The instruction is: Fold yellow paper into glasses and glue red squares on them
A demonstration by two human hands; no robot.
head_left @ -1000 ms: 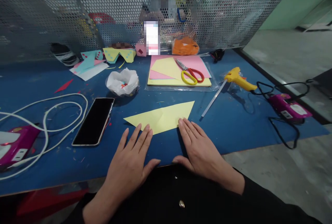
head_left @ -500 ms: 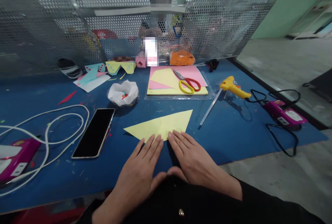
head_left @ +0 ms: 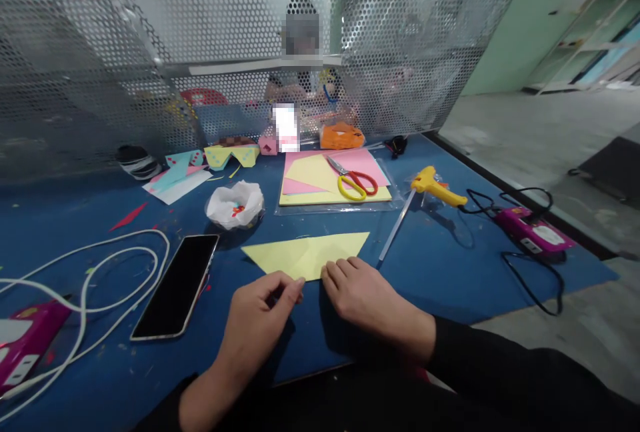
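A yellow paper triangle [head_left: 305, 253] lies flat on the blue table mat [head_left: 450, 265] in front of me. My left hand [head_left: 255, 315] is curled, its fingertips pinching the paper's near corner. My right hand [head_left: 367, 295] sits beside it with bent fingers gripping the near edge; its thumb is hidden. The two hands almost touch at the paper's near point.
A black phone [head_left: 176, 283] and white cable [head_left: 100, 272] lie left. A crumpled white wrapper [head_left: 235, 204], coloured paper stack [head_left: 310, 185] with scissors [head_left: 353, 179], yellow glue gun [head_left: 436, 185] and magenta power strip [head_left: 533, 235] lie beyond. A person [head_left: 300, 79] sits behind the mesh screen [head_left: 150, 52].
Both hands went from lying flat with fingers stretched to curled at the paper's near point, and they have drawn together. The view has tilted upward.
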